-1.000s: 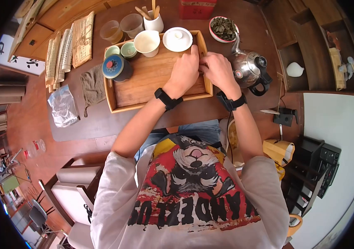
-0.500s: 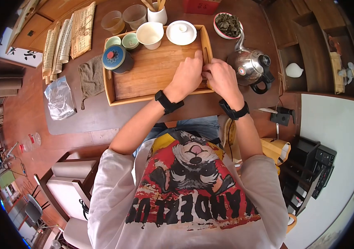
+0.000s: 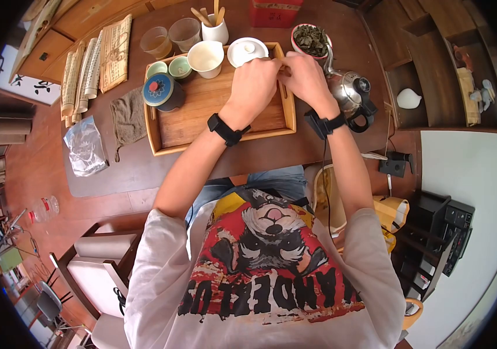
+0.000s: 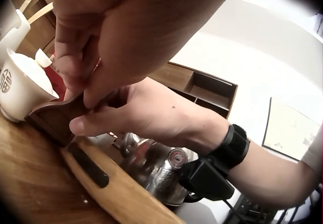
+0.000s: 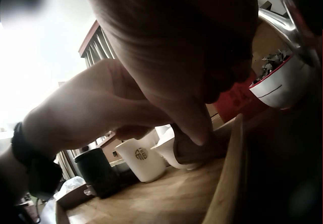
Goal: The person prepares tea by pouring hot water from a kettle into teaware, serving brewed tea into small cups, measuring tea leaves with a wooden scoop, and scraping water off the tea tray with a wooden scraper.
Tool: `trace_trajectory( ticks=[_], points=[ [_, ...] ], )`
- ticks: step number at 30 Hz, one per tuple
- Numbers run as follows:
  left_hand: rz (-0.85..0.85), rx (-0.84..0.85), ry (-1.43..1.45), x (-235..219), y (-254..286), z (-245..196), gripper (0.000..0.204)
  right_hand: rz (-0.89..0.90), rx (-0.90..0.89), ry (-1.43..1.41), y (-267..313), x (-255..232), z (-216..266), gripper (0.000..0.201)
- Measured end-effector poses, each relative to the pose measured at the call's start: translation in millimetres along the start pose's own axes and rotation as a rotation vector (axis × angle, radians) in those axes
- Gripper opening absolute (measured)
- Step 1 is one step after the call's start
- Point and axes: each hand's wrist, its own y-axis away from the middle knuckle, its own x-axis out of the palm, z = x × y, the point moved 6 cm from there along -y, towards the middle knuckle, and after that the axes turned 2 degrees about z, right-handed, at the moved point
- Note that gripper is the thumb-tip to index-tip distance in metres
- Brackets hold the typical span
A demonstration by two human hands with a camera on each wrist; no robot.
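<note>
Both hands meet over the tray's far right corner. My left hand [image 3: 254, 84] and right hand [image 3: 305, 78] pinch a flat dark brown piece [image 4: 53, 120] with a curved upper edge; I cannot tell what it is. In the left wrist view the right thumb lies along its side, and the left fingers grip its top. The piece stands low over the wooden tray [image 3: 219, 116]. Just beside it is a white lidded bowl [image 4: 25, 82], partly covered by the left hand in the head view. A steel kettle [image 3: 347, 90] stands right of the right hand.
On the tray are a white pitcher [image 3: 206, 58], green cups [image 3: 180, 68] and a blue lidded jar [image 3: 164, 93]. Behind stand plastic cups [image 3: 184, 35], a white tool holder [image 3: 215, 30] and a bowl of leaves [image 3: 311, 42]. A brown cloth [image 3: 127, 119] and plastic bag [image 3: 85, 148] lie left.
Both hands have moved together along the tray's right side, away from the body, to its far corner by the lidded bowl. The head view has shifted slightly.
</note>
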Motion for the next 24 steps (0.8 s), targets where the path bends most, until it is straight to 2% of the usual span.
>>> trace_trajectory(
  ticks=[3, 5, 7, 9, 13, 16, 19, 23, 24],
  points=[
    [0.007, 0.023, -0.122, 9.6, -2.8, 3.7, 0.008, 0.001, -0.064, 0.011, -12.5, 4.9, -3.6, 0.012],
    [0.042, 0.002, -0.182, 20.3, -0.1, 9.7, 0.008, -0.041, -0.187, 0.076, -15.2, 11.5, -3.2, 0.014],
    [0.032, 0.0, -0.175, 20.0, 3.4, 7.9, 0.007, -0.032, -0.174, 0.102, -15.4, 12.9, -3.9, 0.015],
    [0.027, -0.004, -0.166, 21.5, 7.1, 6.5, 0.007, -0.058, -0.237, 0.082, -11.7, 15.2, -4.5, 0.019],
    [0.017, 0.019, -0.118, 26.2, 16.6, 2.9, 0.009, -0.044, -0.235, 0.098, -5.8, 15.7, -4.0, 0.016],
    [0.05, 0.008, -0.072, 20.1, 30.1, -6.9, 0.011, 0.047, -0.15, 0.012, 9.0, 13.8, -4.9, 0.009],
    [0.097, -0.017, -0.019, 15.6, 55.4, -16.0, 0.015, 0.08, -0.145, -0.011, 33.7, 15.6, 2.4, 0.011],
    [0.099, 0.036, 0.121, 7.5, 92.6, -30.8, 0.009, 0.154, -0.136, -0.031, 72.7, 19.9, 16.3, 0.009],
    [0.136, 0.024, 0.144, 7.0, 99.9, -34.0, 0.014, 0.173, -0.142, -0.031, 79.8, 20.5, 19.9, 0.009]
  ],
)
